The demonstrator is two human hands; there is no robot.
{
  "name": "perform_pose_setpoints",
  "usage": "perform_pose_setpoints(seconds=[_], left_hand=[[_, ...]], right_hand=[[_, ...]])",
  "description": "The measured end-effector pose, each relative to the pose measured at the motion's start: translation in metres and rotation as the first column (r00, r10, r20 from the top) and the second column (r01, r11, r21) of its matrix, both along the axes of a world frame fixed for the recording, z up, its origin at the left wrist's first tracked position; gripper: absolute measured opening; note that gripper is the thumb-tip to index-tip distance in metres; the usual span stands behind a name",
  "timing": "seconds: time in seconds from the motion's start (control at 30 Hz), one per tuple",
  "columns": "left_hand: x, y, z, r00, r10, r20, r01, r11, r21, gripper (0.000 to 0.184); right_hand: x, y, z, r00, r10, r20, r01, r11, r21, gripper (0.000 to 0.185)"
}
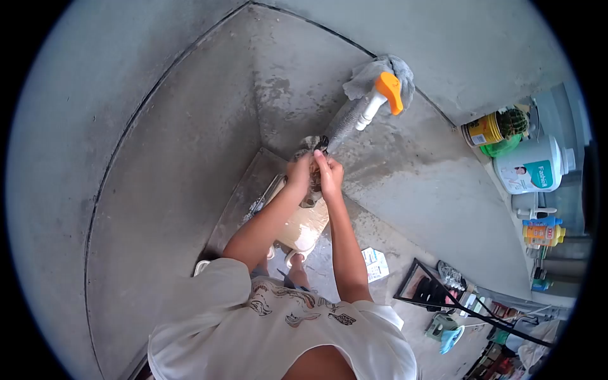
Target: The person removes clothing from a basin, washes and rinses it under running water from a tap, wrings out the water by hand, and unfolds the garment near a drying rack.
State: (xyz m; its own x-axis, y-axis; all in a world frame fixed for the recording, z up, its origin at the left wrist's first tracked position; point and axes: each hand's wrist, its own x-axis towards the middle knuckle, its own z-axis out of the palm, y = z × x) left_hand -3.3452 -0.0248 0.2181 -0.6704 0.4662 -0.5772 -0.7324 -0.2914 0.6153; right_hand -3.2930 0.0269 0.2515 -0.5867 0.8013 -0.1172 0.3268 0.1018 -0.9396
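Note:
Under a stream of water, my left hand (300, 170) and my right hand (330, 173) are close together, both closed around a dark patterned wet cloth (311, 199). The cloth hangs below my fingers. The water comes from a white tap (375, 106) with an orange handle (390, 90). Behind the tap a grey cloth (367, 76) is draped at the wall. Below my hands is a cream-coloured basin or board (304, 229) with a wet, shiny surface.
A ledge at the right holds a yellow can (483, 131), a cactus (512, 121), a large white jug (527, 166) and several bottles. A paper sheet (375, 265) lies on the floor. Shoes (451, 275) and a dark rack stand at lower right.

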Motion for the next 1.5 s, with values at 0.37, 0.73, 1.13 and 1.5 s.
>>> perform_pose_setpoints(seconds=[0.37,0.73,1.13,1.5], left_hand=[[-0.032,-0.013,0.000,0.917,-0.189,-0.352,0.078,0.949,-0.305,0.029],[-0.083,-0.047,0.164,0.780,0.037,-0.625,-0.095,0.994,-0.059,0.030],[-0.013,-0.053,0.280,0.750,-0.134,-0.648,0.179,0.984,0.005,0.036],[-0.019,-0.058,0.215,0.468,-0.642,-0.608,0.504,0.759,-0.413,0.040]], right_hand=[[0.006,0.021,-0.012,0.965,0.036,-0.259,-0.123,0.936,-0.331,0.019],[0.095,0.088,0.000,0.998,-0.066,0.011,0.067,0.969,-0.239,0.023],[0.046,-0.020,-0.080,0.899,0.433,-0.071,-0.431,0.901,0.045,0.107],[-0.008,-0.015,0.078,0.643,-0.227,-0.732,-0.458,0.652,-0.604,0.028]])
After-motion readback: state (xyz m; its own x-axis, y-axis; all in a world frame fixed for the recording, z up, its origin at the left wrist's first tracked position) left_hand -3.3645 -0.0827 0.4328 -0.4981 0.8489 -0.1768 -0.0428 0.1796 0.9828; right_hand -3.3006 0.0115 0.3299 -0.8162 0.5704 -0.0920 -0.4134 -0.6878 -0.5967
